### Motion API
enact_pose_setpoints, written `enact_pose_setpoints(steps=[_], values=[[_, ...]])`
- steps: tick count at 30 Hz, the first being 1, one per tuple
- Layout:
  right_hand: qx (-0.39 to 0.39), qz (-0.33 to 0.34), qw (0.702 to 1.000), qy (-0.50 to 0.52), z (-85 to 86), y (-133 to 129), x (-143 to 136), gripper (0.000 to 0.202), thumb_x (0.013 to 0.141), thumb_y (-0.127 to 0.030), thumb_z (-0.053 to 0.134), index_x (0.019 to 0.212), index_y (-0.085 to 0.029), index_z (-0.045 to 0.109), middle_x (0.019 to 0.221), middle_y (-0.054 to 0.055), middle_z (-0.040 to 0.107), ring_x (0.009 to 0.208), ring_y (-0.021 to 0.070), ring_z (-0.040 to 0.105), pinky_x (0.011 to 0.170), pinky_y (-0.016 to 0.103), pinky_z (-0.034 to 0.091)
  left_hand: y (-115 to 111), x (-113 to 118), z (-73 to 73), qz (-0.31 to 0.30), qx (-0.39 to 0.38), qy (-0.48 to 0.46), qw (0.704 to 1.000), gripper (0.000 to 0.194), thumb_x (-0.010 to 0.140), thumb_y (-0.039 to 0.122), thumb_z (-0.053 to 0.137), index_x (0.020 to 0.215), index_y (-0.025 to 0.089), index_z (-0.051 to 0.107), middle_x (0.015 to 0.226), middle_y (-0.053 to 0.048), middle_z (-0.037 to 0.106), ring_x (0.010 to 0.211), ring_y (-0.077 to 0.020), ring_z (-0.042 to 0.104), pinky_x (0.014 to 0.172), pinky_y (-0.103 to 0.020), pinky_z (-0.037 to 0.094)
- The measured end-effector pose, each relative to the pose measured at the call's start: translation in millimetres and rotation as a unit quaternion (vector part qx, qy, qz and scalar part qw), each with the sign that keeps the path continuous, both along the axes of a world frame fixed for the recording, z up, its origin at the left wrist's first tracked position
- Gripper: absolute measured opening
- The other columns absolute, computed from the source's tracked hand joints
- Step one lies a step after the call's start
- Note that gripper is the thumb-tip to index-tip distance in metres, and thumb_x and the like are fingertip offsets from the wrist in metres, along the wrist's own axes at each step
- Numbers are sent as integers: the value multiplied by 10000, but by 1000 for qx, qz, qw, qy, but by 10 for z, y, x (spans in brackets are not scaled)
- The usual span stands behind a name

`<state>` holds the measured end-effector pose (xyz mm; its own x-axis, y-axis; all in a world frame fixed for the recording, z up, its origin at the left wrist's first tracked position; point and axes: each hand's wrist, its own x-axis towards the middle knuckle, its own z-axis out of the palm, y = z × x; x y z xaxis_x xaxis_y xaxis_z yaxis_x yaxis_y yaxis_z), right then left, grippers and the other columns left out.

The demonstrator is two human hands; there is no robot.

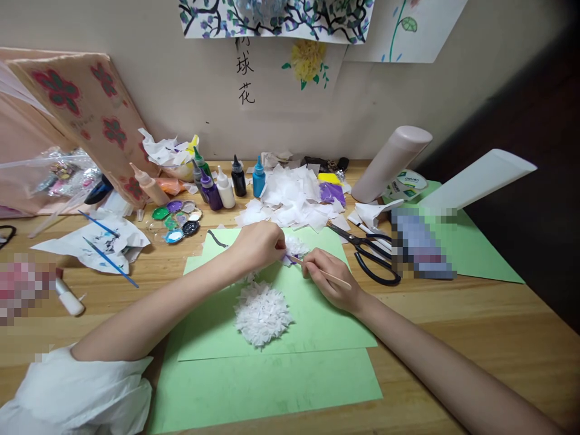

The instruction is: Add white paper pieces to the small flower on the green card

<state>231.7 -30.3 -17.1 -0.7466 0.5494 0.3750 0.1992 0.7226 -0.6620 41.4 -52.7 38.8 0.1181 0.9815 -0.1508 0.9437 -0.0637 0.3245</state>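
My right hand [330,279] is closed around a flat wooden stick [338,280], whose tip reaches left toward my other hand. My left hand [260,246] is closed in a pinch at the near side of a small white paper cluster [296,244]; whatever sits between its fingertips is too small or hidden to name. A little purple shows around the stick's tip. Closer to me, a round fluffy white paper flower [263,314] lies on the green paper [317,329]. A dark painted line [216,238] runs across the green paper's upper left.
White paper squares [294,187] are heaped behind the green paper. Black-handled scissors [367,244] lie to the right. Paint bottles [212,193] and a paint palette [174,220] stand at the back left, with brushes [109,260] on a stained tissue nearby.
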Motion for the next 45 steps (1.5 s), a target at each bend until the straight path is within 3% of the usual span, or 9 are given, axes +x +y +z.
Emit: enact_pose_setpoints(steps=[7, 12, 18, 21, 24, 28, 33, 37, 45], values=[[-12, 1, 1000, -10, -12, 13, -20, 178, 931, -237, 348, 799, -216, 466, 744, 23, 533, 718, 146, 526, 662, 268, 409, 50, -98, 36, 17, 2, 14, 1000, 170, 734, 293, 535, 774, 202, 673, 813, -49, 692, 733, -190, 584, 569, -275, 359], [-47, -10, 999, -11, -11, 12, -23, 184, 932, -258, 350, 790, -210, 455, 724, 9, 502, 687, 136, 504, 644, 255, 390, 136, -258, -7, 34, -24, 38, 998, 156, 663, 154, 551, 739, 174, 686, 783, -72, 694, 708, -201, 591, 567, -275, 367], [-123, -25, 992, -26, 154, 57, -171, 258, 946, -275, 296, 715, -212, 394, 665, -23, 435, 616, 120, 456, 614, 253, 363, 158, -279, -6, 31, -54, 45, 997, 116, 663, 139, 589, 715, 168, 689, 771, -63, 699, 700, -191, 608, 578, -266, 402], [-165, -33, 985, -26, 270, 146, -311, 294, 948, -302, 282, 682, -212, 368, 613, -36, 412, 576, 115, 446, 571, 251, 345, 150, -277, -2, 28, -69, 58, 996, 85, 741, 203, 596, 770, 158, 662, 806, -50, 678, 740, -168, 603, 645, -280, 450], [-182, -26, 982, -29, 320, 221, -375, 303, 946, -318, 287, 681, -210, 388, 570, -45, 407, 542, 112, 435, 547, 248, 341, 151, -287, -14, 25, -91, 73, 993, 209, 828, 331, 543, 904, 147, 609, 907, -36, 638, 816, -149, 594, 737, -339, 493], [-121, -10, 993, 14, 207, 189, -280, 331, 940, -278, 298, 631, -203, 388, 615, -23, 438, 553, 109, 442, 565, 254, 361, 161, -298, -32, 19, -104, 79, 991, 266, 847, 355, 517, 1008, 151, 573, 1003, -49, 611, 870, -159, 590, 761, -364, 506], [71, 3, 988, 134, -29, 70, -128, 233, 891, -159, 333, 682, -207, 424, 598, -3, 445, 559, 138, 438, 547, 276, 358, 150, -288, -4, 24, -86, 71, 993, 178, 814, 295, 562, 885, 144, 622, 905, -39, 647, 821, -156, 597, 731, -334, 490], [94, 23, 975, 200, -68, 42, -91, 225, 868, -130, 320, 677, -211, 407, 554, -4, 418, 526, 143, 394, 507, 282, 321, 139, -282, 27, 31, -64, 53, 996, 103, 702, 131, 594, 736, 160, 687, 821, -54, 696, 757, -183, 612, 613, -263, 427], [134, 86, 970, 183, -42, 38, -74, 188, 871, -147, 303, 715, -209, 388, 541, -10, 386, 493, 131, 336, 477, 276, 275, 155, -293, -1, 24, -51, 32, 998, 148, 647, 95, 570, 696, 156, 696, 791, -61, 713, 703, -171, 613, 582, -240, 391]])
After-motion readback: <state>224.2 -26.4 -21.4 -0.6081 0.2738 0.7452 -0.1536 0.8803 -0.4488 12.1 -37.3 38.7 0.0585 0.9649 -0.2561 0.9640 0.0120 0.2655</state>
